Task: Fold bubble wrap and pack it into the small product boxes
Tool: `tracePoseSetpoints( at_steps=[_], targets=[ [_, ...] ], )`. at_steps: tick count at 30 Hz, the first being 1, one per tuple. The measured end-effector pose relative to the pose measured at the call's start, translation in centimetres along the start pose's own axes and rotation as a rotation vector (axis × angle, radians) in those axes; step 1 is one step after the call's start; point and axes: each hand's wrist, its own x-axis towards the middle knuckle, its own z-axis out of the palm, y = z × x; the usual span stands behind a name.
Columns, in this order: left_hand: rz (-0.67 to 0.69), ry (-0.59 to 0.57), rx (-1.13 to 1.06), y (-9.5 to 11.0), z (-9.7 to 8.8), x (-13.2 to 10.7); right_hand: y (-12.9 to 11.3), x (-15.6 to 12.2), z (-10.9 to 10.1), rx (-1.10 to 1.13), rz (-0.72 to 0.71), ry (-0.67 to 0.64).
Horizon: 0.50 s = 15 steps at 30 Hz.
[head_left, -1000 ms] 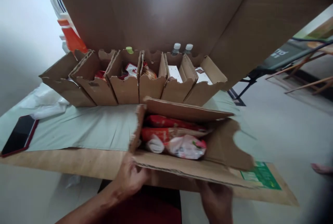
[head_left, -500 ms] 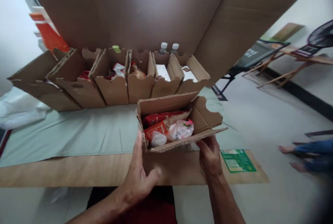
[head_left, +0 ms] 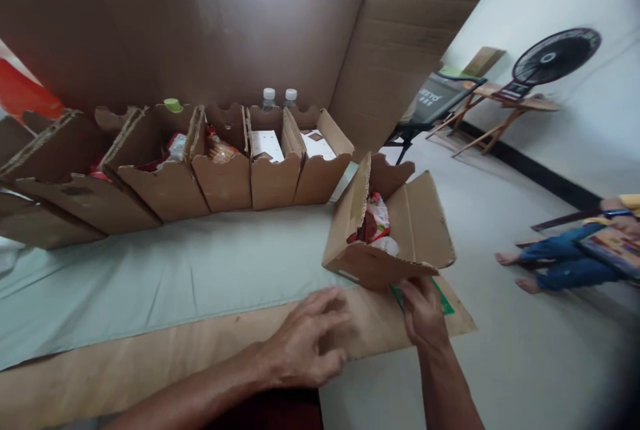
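The open box (head_left: 377,267) of packets (head_left: 379,217) is right of the row of boxes (head_left: 225,183), and nearer. The right hand (head_left: 425,313) bends against it, but I can't tell if it grips. In front of the row, the left hand (head_left: 307,340) is half open and empty

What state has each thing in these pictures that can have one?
Separate brown cardboard box: open, partly filled.
Row of brown cardboard boxes: open, adjacent.
Clear bottles with white caps: closed, upright.
Round black fan: cannot tell whether running.
Left hand: empty, fingers curled.
Right hand: against the separate box.
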Motion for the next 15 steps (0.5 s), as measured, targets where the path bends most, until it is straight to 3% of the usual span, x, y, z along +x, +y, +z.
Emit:
tracePoseSetpoints(
  at_steps=[3, 6, 10, 15],
  targets=[
    [-0.035, 0.208, 0.153, -2.6, -2.6, -1.0, 0.6, -2.1, 0.5, -0.051, 0.037, -0.070],
    [-0.066, 0.369, 0.285, -5.4, -4.5, -1.2, 0.8, -1.3, 1.6, -0.171, 0.125, -0.078],
    [-0.032, 0.473, 0.375, -7.7, -4.7, -1.2, 1.1, 3.1, 1.8, -0.113, 0.190, -0.030],
    [-0.006, 0.484, 0.414, -8.0, -3.9, -1.6, 1.4, 11.0, 1.2, 0.009, 0.171, -0.087]
  ],
)
